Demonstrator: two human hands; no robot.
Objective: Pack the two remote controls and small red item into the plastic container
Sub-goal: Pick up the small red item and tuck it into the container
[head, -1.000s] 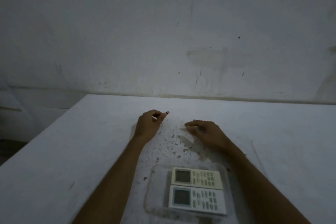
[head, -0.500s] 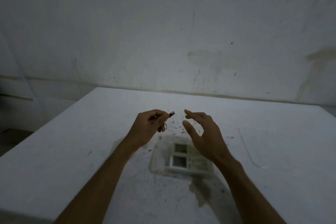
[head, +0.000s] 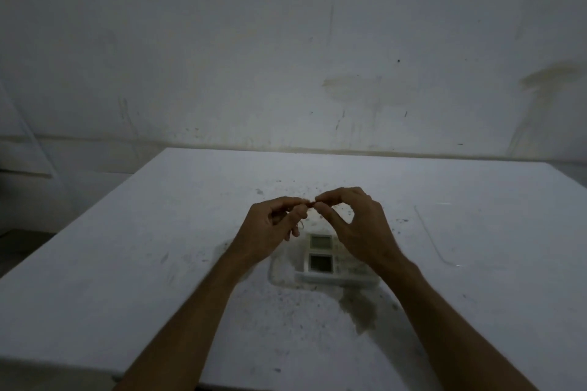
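From my remote station I note both hands raised above the table [head: 127,263], fingertips meeting. The left hand [head: 270,232] is curled with thumb and forefinger pinched on the small red item [head: 310,204]; the right hand [head: 355,225] pinches the item's other end between thumb and forefinger, its remaining fingers arched. The item shows only as a small reddish sliver between the fingertips; its shape I cannot make out.

Below the hands, the plastic container [head: 282,270] sits on the table: clear, shallow, with rounded corners. Inside it lie the two remote controls, flat and side by side, touching along their long edges. The far remote [head: 320,242] and the near remote [head: 320,263] are pale rectangular plastic bodies, each with a greyish display at the left end; the right wrist hides their button ends.

The table surface is matt white, speckled with dark grit and stained. The wall [head: 286,57] behind is rough, scuffed plaster.
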